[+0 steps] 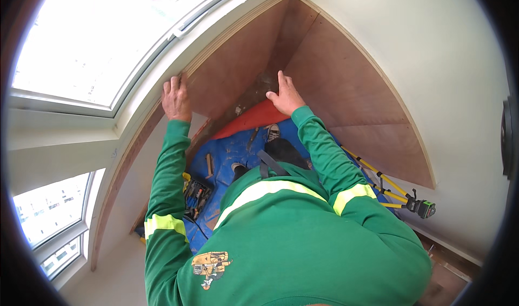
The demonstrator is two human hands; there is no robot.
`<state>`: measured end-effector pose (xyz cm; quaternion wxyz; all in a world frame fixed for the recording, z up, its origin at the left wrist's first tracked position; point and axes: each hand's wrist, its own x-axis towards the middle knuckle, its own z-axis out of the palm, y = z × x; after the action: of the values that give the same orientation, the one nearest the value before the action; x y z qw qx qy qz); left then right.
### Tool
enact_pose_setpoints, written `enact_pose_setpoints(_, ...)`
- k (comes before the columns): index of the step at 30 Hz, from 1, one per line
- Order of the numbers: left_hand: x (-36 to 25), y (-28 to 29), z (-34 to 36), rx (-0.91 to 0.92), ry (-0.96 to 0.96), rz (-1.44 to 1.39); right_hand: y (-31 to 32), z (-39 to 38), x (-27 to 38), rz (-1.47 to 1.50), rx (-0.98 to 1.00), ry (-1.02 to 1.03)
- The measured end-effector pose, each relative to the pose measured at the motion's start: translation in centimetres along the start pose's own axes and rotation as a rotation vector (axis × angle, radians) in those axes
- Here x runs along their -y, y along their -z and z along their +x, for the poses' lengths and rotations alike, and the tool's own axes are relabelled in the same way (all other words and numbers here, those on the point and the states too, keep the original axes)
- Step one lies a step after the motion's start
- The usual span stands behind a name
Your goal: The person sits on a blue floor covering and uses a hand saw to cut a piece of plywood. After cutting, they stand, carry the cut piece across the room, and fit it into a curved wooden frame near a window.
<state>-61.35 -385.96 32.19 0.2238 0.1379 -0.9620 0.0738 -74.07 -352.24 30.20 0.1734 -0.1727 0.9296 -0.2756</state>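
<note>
My left hand (177,98) is at the near end of a reddish-brown plywood panel (230,63) under the window. Its fingers curl over the panel's top edge, and their tips are partly hidden there. My right hand (286,95) is out in front of the corner, thumb apart from the stretched fingers, with nothing in it. Beyond it, a second plywood panel (346,84) lines the right wall and meets the first in the corner. A pale wooden strip (373,57) runs along its top edge. Whether my right hand touches the panel, I cannot tell.
Blue sheeting (224,144) covers the floor, with a red sheet (251,119) near the corner. An open tool box (195,197) and a wood offcut (210,165) lie at left. A yellow-legged tripod (392,183) carrying a black-green device (424,209) stands at right. A window (108,41) rises at left.
</note>
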Motion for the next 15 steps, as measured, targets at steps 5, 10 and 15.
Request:
enact_pose_setpoints(5, -1.6, -1.9, 2.9, 0.018, -0.045, -0.051, 3.0, 6.2, -1.4, 0.127, -0.14, 0.027)
enact_pose_setpoints(10, -2.6, -2.5, 4.0, -0.012, -0.073, -0.058, 6.8, 15.9, -1.2, 0.358, -0.222, -0.043)
enact_pose_setpoints(15, -3.2, -2.9, 3.7, 0.005, 0.009, -0.061, 6.6, 24.7, 3.0, 0.637, -0.248, -0.106)
